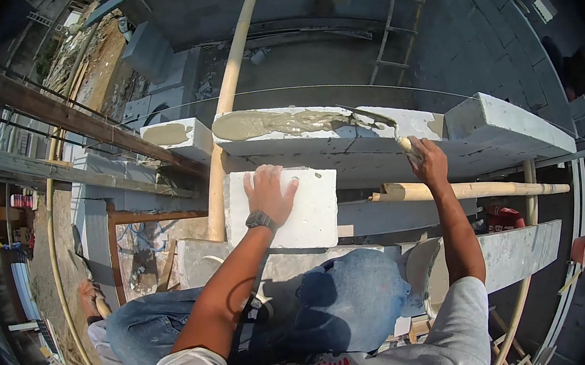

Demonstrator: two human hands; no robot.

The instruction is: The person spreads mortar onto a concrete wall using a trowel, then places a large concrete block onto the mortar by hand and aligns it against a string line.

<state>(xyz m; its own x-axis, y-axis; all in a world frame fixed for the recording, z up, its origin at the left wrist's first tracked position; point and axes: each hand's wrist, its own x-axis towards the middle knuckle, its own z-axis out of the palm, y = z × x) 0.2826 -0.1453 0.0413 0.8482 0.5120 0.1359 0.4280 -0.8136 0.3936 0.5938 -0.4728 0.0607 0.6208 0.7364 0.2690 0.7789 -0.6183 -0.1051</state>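
Observation:
My left hand (pixel 272 193) lies flat on a white lightweight concrete block (pixel 313 212), fingers spread over its upper part, a dark watch at the wrist. My right hand (pixel 429 159) is closed around the handle of a trowel (pixel 378 119). The trowel's blade reaches to the left over the top of a block wall (pixel 374 147). Along that top spreads wet grey mortar (pixel 265 123), thickest at the left end and thinner near the blade. Whether the blade touches the mortar I cannot tell.
A taut string runs above the wall. Bamboo poles (pixel 232 53) cross upright and sideways around me. A raised block (pixel 507 124) stands at the wall's right end. A ladder (pixel 401 25) leans behind. At lower left, another person's hand (pixel 91 298) holds a trowel.

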